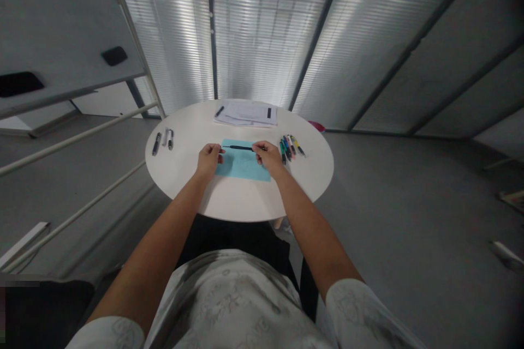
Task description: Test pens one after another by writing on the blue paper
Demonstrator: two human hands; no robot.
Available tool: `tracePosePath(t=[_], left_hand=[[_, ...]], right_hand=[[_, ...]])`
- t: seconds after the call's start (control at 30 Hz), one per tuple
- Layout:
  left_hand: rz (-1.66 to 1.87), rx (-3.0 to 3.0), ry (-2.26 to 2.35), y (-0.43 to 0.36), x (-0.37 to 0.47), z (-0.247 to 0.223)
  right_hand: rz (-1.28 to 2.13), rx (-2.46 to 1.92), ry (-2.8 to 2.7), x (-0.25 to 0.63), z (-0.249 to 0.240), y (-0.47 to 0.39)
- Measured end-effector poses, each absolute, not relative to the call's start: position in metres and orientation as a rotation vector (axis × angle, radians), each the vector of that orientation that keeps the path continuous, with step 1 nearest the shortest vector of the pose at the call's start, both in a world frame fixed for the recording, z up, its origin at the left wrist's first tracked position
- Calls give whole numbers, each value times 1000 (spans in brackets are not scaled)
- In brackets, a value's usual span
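A thin black pen (240, 148) lies level between my two hands, over a light blue sheet (243, 166) on the round white table (237, 204). My right hand (268, 156) is closed on the pen's thicker right end. At the pen's thin left tip, my left hand (210, 158) has its fingers pinched together near the sheet's left edge; what sits between them is too small to make out.
Several coloured pens (290, 147) lie right of the blue sheet. More pens (157, 143) are at the table's left side. Behind the sheet is a stack of white papers (245, 113) with a pen on it. A whiteboard frame (82, 139) stands at left.
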State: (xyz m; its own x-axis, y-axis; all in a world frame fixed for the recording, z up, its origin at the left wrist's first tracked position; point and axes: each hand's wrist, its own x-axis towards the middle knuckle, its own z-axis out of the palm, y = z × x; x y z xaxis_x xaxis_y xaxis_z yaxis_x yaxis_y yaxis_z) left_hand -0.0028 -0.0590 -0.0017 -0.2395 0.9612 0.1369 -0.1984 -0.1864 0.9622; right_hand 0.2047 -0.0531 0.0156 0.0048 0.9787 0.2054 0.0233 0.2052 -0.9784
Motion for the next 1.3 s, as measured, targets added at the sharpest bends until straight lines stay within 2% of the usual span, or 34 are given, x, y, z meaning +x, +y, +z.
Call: tracePosePath(t=[0.23,0.4,0.57,0.73,1.07,1.3], left_hand=[[1613,1038,1164,-57,-2,-4],[1600,1399,1380,-60,-3,-8],[1313,1835,1729,-69,-2,-3],[1030,1879,2098,-77,0,6],[926,1839,2105,-77,1,7],[1192,1765,1937,-76,-1,5]], right_hand=[[1035,-1068,-1211,207,13,-47],[1022,-1147,-1115,210,11,-41],[1019,-1253,-1101,209,14,-44],[1021,-1283,-1108,207,17,-48],[1031,-1261,-1167,206,17,-49],[1098,-1200,-1203,206,20,-52]])
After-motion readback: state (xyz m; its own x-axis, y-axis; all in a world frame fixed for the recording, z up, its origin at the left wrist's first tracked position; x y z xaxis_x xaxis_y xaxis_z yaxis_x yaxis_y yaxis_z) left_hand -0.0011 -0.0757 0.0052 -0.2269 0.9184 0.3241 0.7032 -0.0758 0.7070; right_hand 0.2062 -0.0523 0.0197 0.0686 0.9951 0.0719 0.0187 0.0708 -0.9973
